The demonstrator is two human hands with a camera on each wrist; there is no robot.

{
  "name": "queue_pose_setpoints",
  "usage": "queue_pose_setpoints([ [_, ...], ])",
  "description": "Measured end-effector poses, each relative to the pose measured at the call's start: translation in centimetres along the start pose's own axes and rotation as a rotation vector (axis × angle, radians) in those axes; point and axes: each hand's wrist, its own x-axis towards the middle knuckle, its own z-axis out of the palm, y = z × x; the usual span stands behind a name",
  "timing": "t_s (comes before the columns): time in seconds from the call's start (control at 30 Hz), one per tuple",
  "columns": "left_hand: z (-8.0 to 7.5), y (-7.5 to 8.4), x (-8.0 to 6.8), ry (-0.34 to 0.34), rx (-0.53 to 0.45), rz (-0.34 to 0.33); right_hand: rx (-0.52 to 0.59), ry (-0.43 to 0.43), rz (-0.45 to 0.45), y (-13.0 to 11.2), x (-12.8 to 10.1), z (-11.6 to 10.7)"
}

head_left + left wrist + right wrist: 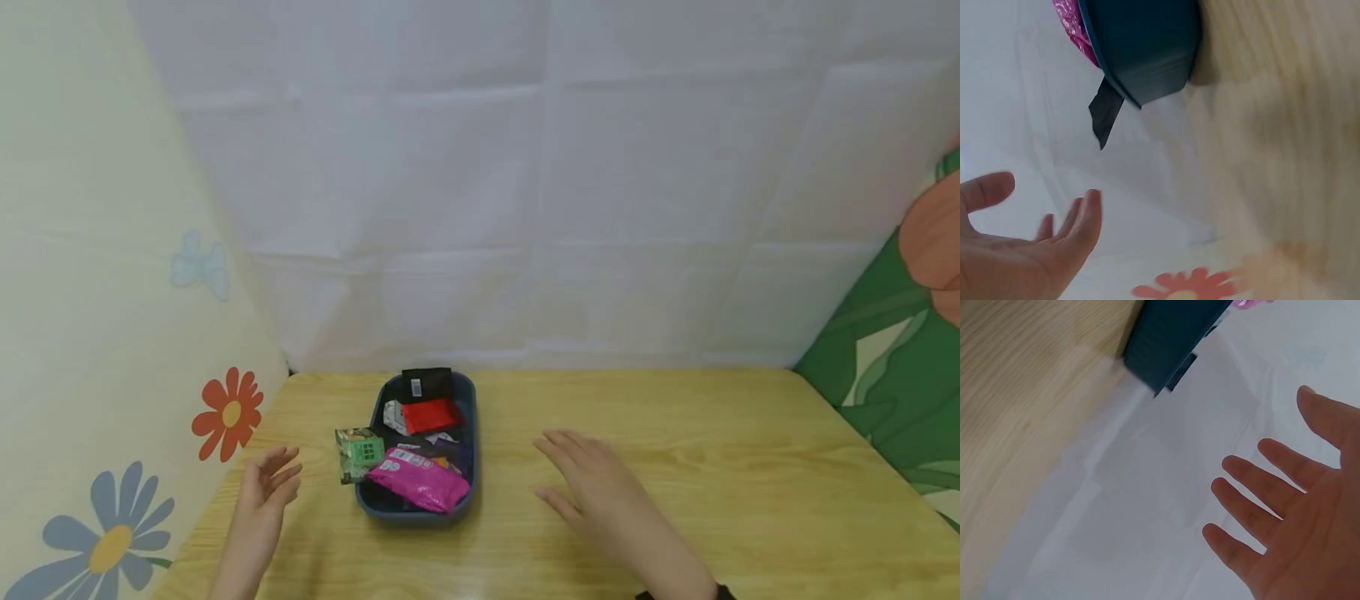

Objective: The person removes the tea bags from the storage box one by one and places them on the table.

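One wood-grain tabletop (750,450) spreads beneath both sets of fingers, and on it we have a dark blue oblong plastic tub (412,519), standing to the right of our left fingers and to the left of our right ones, apart from both. We judge this to be the approach, with the tub flanked on two sides and neither hand carrying anything; the next move, as we read it, calls for bringing the fingers inward, either to the tub's walls or to one of the packets, and we cannot tell which.

Our right hand (600,487) is spread wide: fingers nearly straight and fanned apart, thumb well away from them, nothing held or touched. Our left hand (262,492) is looser, its fingers gently bent and its thumb apart from them, likewise empty and in contact with nothing.

Between the two hands, left of our right thumb, a glossy magenta packet (420,481) lies tilted at the tub's near end. Closest to our left fingertips, a green printed packet (367,452) juts out over the rim. Farther off than our fingertips we have a black packet (427,383) at the far end, then a red packet (433,414), and beside it a white patterned packet (394,418)
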Motion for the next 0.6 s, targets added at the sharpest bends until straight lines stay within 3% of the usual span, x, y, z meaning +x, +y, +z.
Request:
queue_pose_setpoints([
  [0.17,0.0,-1.7,0.8,-0.154,-0.211,-0.111,0.097,-0.035,-0.054,-1.9,2.4,1.0],
  [0.3,0.7,-2.5,1.7,-0.229,-0.272,-0.074,0.287,-0.117,-0.032,-3.8,4.9,2.1],
  [0.43,1.6,-2.8,2.4,-0.252,-0.216,-0.085,0.396,-0.189,-0.059,-5.8,7.0,3.4],
  [0.6,2.6,-3.3,3.4,-0.267,-0.136,-0.136,0.363,-0.214,-0.098,-7.8,8.6,4.7],
])
